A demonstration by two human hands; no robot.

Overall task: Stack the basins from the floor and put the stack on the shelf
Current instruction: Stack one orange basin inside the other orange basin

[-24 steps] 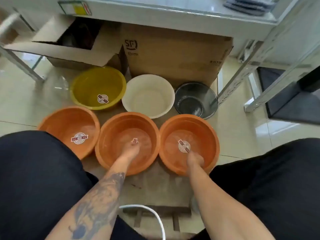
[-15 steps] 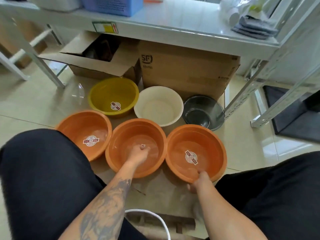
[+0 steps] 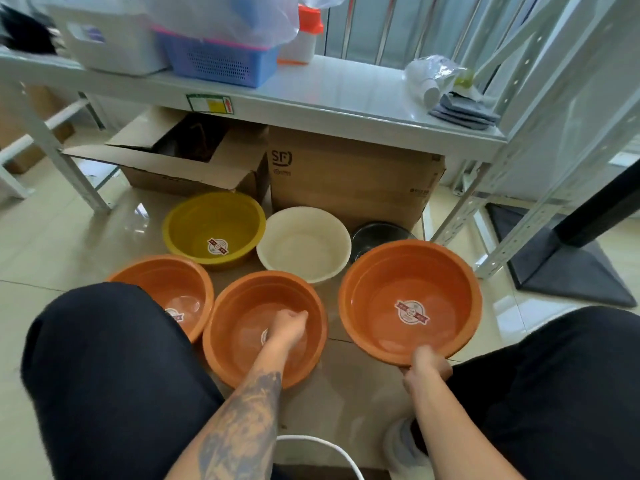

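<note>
Six basins are on the floor in front of me. My right hand [image 3: 426, 367] grips the near rim of the right orange basin [image 3: 388, 282], which is raised and tilted off the floor. My left hand [image 3: 288, 328] rests curled inside the middle orange basin [image 3: 239, 351], on its bottom. A third orange basin [image 3: 166, 282] sits at the left, partly hidden by my knee. Behind them stand a yellow basin [image 3: 194, 223], a white basin [image 3: 304, 244] and a dark basin [image 3: 375, 233], mostly hidden by the raised one. The white metal shelf [image 3: 346, 95] runs above.
On the shelf stand a white bin [image 3: 114, 39], a blue basket [image 3: 221, 60], an orange-capped bottle [image 3: 304, 32] and folded grey cloths [image 3: 464, 112], with bare surface between. Under it sit an open cardboard box [image 3: 194, 157] and a closed cardboard box [image 3: 353, 178]. A shelf upright [image 3: 519, 216] stands right.
My right hand moved from inside the right orange basin to its near rim and lifted it off the floor. My view tilted up to the shelf. My left hand stayed in the middle basin.
</note>
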